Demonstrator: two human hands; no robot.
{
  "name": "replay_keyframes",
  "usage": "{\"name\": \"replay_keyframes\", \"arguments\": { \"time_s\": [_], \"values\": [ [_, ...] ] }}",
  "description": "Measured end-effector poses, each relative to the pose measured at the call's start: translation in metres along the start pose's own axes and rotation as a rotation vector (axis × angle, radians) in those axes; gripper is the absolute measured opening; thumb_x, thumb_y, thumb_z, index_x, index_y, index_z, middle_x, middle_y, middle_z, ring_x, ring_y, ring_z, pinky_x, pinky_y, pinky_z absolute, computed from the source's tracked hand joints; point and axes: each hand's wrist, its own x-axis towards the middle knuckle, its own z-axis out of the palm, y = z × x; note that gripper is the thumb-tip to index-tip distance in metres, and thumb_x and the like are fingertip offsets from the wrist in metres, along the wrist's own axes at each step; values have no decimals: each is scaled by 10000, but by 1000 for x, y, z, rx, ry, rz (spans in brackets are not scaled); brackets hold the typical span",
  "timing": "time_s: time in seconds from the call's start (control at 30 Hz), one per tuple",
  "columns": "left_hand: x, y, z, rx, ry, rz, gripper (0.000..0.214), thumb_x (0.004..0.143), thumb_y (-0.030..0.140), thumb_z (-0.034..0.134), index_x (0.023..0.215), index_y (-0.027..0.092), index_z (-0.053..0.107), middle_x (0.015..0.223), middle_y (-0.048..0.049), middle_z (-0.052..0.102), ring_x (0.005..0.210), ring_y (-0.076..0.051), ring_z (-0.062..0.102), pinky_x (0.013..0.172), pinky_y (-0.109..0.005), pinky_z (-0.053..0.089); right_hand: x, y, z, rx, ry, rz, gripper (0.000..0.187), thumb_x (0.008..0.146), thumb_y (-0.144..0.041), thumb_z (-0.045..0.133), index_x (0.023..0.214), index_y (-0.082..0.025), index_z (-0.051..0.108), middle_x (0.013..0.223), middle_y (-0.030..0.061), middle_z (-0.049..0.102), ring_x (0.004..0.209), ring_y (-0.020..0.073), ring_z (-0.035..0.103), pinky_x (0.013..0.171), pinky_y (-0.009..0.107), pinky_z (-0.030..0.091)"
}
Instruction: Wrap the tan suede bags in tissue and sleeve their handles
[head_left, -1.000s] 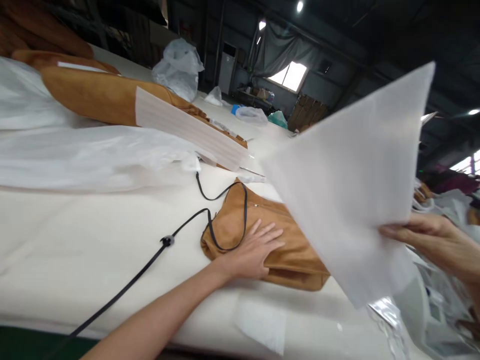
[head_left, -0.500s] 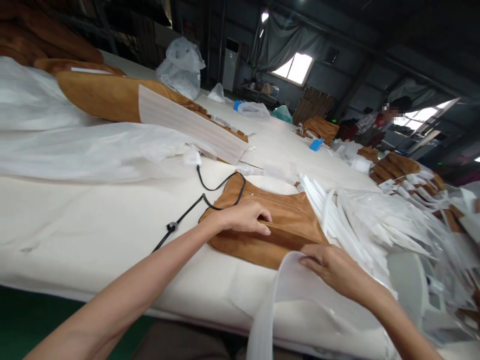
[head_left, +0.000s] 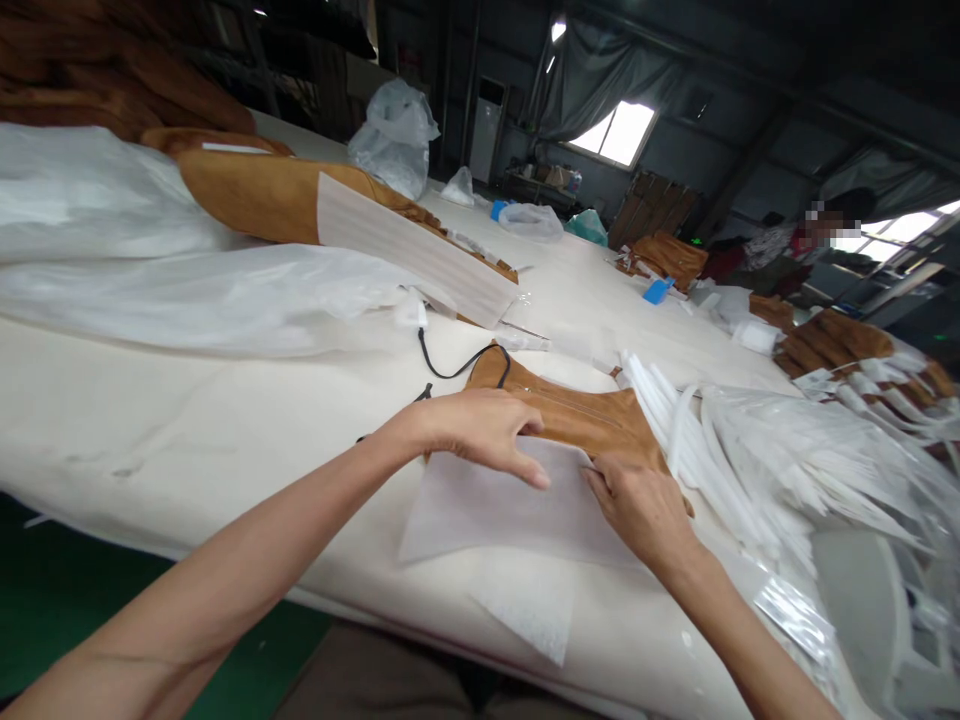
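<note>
A white table [head_left: 187, 430] spans most of the view, with clear plastic sheeting [head_left: 225, 300] heaped along its left side. To the right lies a bundle of white strips [head_left: 720, 460], just beyond the near work. Between them, close to the person, a brown bag [head_left: 626, 425] lies flat on the table, its zip facing up; it keeps about the same place on the table as half a second ago, but its near part is now covered.

What covers it is a thin white foam sheet [head_left: 510, 510]. A second ago the sheet was held up in the air, and half a second ago it drooped curled over the table's front edge; now it spreads nearly flat, its far edge against the bag.

The right hand [head_left: 645, 500] pinches that far edge between thumb and fingers. The left hand [head_left: 487, 430] arches over the sheet and bag, thumb well apart from the curled fingers; whether its hidden fingertips press the bag is hard to tell. A black cord [head_left: 448, 377] loops onto the bag's far left corner, its round slider no longer showing.
</note>
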Motion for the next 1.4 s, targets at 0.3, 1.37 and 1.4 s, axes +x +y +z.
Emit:
{"name": "replay_keyframes", "arguments": {
  "time_s": [0.3, 1.37, 1.4],
  "values": [
    [1, -8, 36, 394, 141, -121, 288, 804, 4, 493, 970, 204, 618, 1026, -65, 688, 896, -266, 686, 630, -324, 451, -15, 44, 26, 83, 334, -137, 290, 826, -138, 696, 1089, -180, 582, 1023, 75, 650, 944, 249, 623, 700, 311, 419],
    [-12, -53, 111, 312, 648, 109, 468, 777, 41, 433, 1158, 195, 656, 1093, -49, 742, 980, -212, 687, 852, -330, 535, 50, 138, 66, 993, 497, 702, 478, 904, -561, 555, 1082, -126, 646, 1073, 141, 652, 1041, 269, 600, 918, 436, 476],
    [-13, -50, 106, 285, 594, 84, 458, 782, 45, 437, 1155, 193, 658, 1089, -56, 740, 983, -216, 684, 853, -332, 538, 41, 141, 63, 1006, 520, 690, 521, 891, -585, 528, 1094, -121, 648, 1078, 153, 651, 1067, 287, 587, 927, 438, 470]
  ]
}}
